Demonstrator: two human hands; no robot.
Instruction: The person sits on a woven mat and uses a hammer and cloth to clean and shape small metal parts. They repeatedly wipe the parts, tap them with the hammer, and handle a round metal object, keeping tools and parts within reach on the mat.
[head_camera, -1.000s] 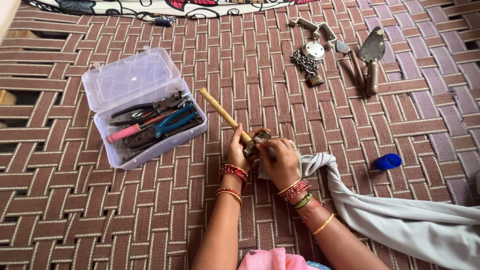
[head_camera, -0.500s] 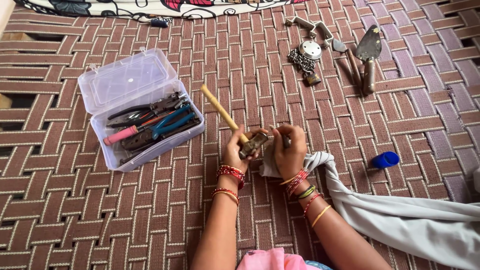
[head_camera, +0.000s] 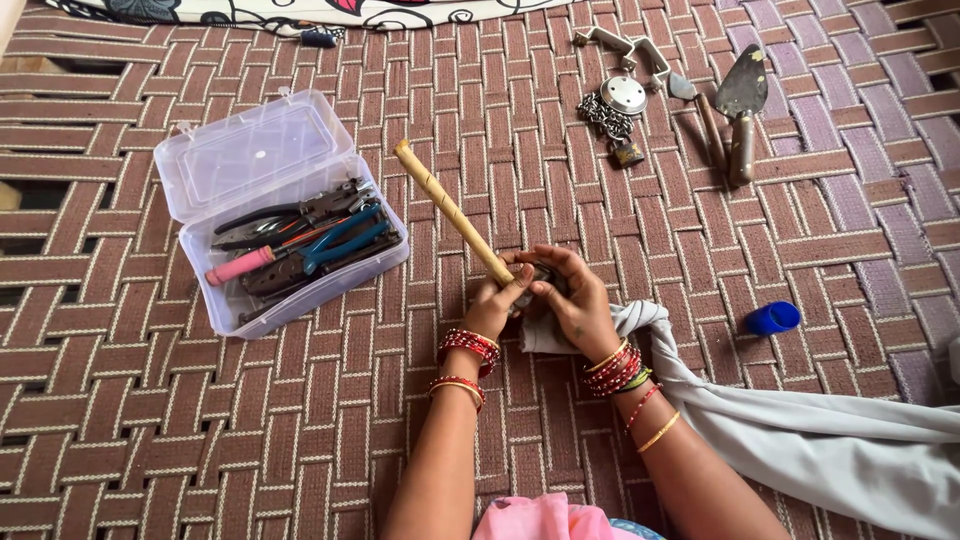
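Both hands make the grip: the left hand (head_camera: 495, 305) is wrapped tight around the lower end of a tool with a pale wooden handle (head_camera: 450, 210), and the right hand (head_camera: 570, 305) is pinched on the dark metal head (head_camera: 540, 275) and the grey cloth (head_camera: 800, 440) bunched beneath it. The tool sits between the two hands, its handle slanting up and away to the left, over the woven brown cot surface (head_camera: 150, 400).

Far left of the hands stands an open clear plastic box (head_camera: 250, 160), lid thrown back, with pliers (head_camera: 330, 245) and other hand tools lying inside, one with a pink handle. Just right of the right wrist the cloth trails off toward the edge of view. A small blue cap (head_camera: 772, 318) lies apart on the weave. Higher up to the right lie a chain with a padlock (head_camera: 612, 128) and a trowel (head_camera: 742, 100), well away from the hands.

To my eye the head is being wiped. Doing it well means keeping the left hand firm so the handle cannot swing, and working a fold of cloth round the metal with the fingertips, not the palm.
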